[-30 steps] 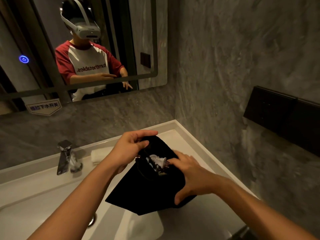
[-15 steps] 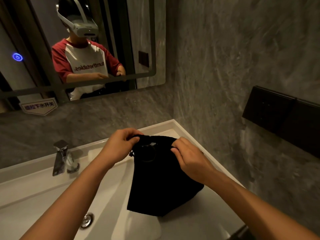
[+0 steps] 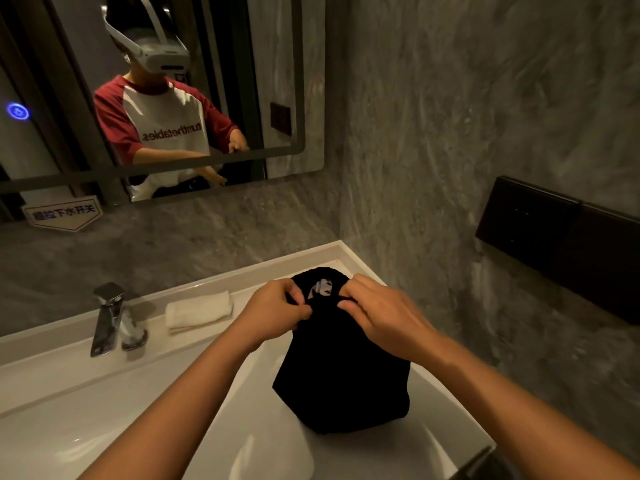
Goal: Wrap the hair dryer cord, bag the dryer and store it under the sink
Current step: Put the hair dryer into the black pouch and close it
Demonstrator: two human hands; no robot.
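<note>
A black cloth bag (image 3: 341, 368) stands upright on the right side of the white sink counter (image 3: 86, 393), bulging with something inside. Through its open mouth a small pale part of the hair dryer (image 3: 323, 288) shows; the rest and the cord are hidden. My left hand (image 3: 273, 315) pinches the left edge of the bag's mouth. My right hand (image 3: 377, 311) pinches the right edge, fingers curled over the fabric.
A chrome faucet (image 3: 107, 320) stands at the back left, with a folded white towel (image 3: 197, 311) beside it. The basin drops away in front of the bag. A grey stone wall with a dark panel (image 3: 554, 244) is close on the right. A mirror (image 3: 156, 98) hangs above.
The bag has gone from tilted to upright. My right hand came out of the bag's mouth, and both hands now grip the rim, drawn closer together at the top.
</note>
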